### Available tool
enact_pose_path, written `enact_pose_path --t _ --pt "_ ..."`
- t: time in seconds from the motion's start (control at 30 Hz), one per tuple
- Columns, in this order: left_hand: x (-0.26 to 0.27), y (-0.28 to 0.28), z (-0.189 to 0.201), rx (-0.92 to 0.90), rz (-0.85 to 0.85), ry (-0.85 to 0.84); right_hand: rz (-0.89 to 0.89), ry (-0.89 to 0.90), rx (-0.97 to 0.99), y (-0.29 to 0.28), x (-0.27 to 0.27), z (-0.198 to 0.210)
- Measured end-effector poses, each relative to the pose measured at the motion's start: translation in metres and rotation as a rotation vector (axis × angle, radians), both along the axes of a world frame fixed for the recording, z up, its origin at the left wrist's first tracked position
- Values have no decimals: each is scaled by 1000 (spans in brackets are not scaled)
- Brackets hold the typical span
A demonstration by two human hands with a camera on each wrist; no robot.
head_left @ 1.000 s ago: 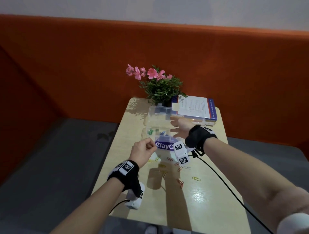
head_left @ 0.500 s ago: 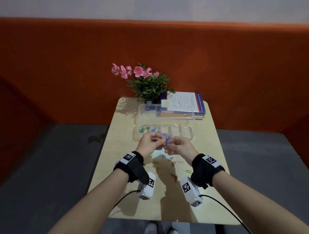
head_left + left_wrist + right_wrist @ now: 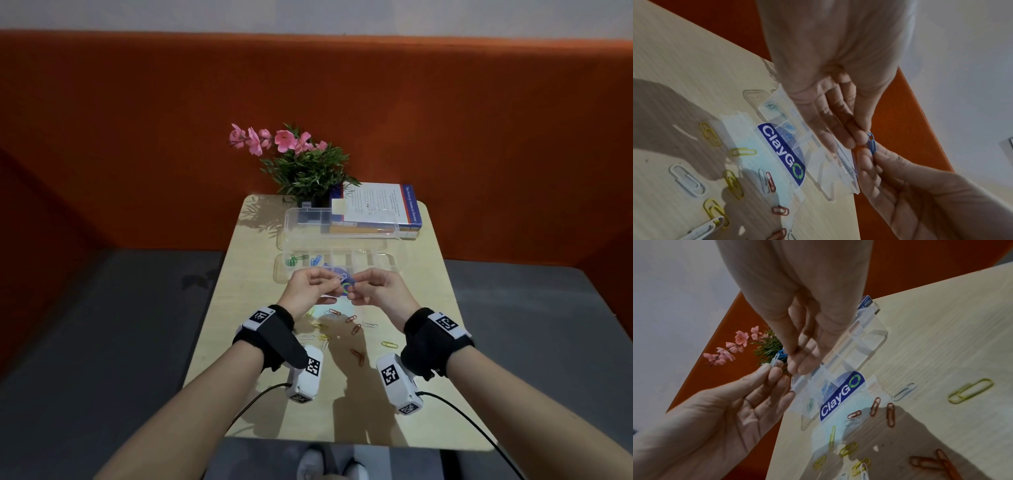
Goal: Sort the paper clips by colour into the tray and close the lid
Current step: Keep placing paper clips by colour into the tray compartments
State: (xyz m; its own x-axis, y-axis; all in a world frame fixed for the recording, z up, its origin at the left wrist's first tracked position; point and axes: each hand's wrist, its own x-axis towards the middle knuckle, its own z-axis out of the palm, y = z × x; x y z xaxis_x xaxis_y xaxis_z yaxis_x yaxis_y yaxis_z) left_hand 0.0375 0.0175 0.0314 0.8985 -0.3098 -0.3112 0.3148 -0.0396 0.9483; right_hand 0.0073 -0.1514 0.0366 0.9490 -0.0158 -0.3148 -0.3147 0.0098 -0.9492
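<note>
Both hands meet above the table, just in front of the clear compartment tray point(image 3: 383, 265). My left hand point(image 3: 337, 282) and my right hand point(image 3: 354, 291) both pinch blue paper clips point(image 3: 871, 143) at the fingertips. In the right wrist view the blue clips point(image 3: 778, 358) look like two hooked together, a pale one and a darker one. The tray's lid point(image 3: 342, 228) stands open behind it. Green clips point(image 3: 293, 261) lie in its leftmost compartment and blue clips point(image 3: 317, 261) in the one beside it. Loose red clips point(image 3: 356, 329), yellow clips point(image 3: 388, 344) and white clips point(image 3: 370, 324) lie on the table point(image 3: 239, 308).
A potted plant with pink flowers point(image 3: 305, 164) and a book point(image 3: 380, 209) stand at the table's far edge, behind the open lid. A blue ClayGo sticker point(image 3: 783, 154) shows at the tray's front. Cables run from both wrist cameras over the near edge.
My right hand has drawn back from over the tray and met my left hand. Both now pinch the blue clips. Since half a second ago the hands have barely moved.
</note>
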Motion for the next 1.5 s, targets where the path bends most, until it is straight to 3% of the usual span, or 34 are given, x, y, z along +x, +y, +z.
enact_pose_path --t 0.13,0.37,0.43,0.53,0.6,0.73,0.87,0.97,1.03,1.37,1.5 --pt "1 2 -1 7 27 -31 -63 -34 -61 0 1 -1" --pt "3 2 -4 125 -64 -135 -28 -167 -420 1 5 -1" --pt "4 3 -2 100 -81 -132 4 -112 -333 1 6 1" --pt "2 4 3 25 -92 -86 -7 30 -8 2 4 5" --pt "1 4 5 -23 -96 -42 -8 77 99 2 3 7" --pt "0 4 6 39 -195 -45 58 47 8 5 3 9" --pt "-4 5 -2 198 -199 -69 -83 90 -114 -1 6 0" --pt "-7 11 -15 474 -98 -112 -77 206 -231 -10 0 -15" --pt "-4 13 -17 556 41 -117 -72 274 -263 -13 -7 -25" --pt "57 -28 7 396 212 -6 -254 283 149 -17 -32 -23" --pt "46 -19 -2 423 205 21 -327 305 103 -24 -19 -18"
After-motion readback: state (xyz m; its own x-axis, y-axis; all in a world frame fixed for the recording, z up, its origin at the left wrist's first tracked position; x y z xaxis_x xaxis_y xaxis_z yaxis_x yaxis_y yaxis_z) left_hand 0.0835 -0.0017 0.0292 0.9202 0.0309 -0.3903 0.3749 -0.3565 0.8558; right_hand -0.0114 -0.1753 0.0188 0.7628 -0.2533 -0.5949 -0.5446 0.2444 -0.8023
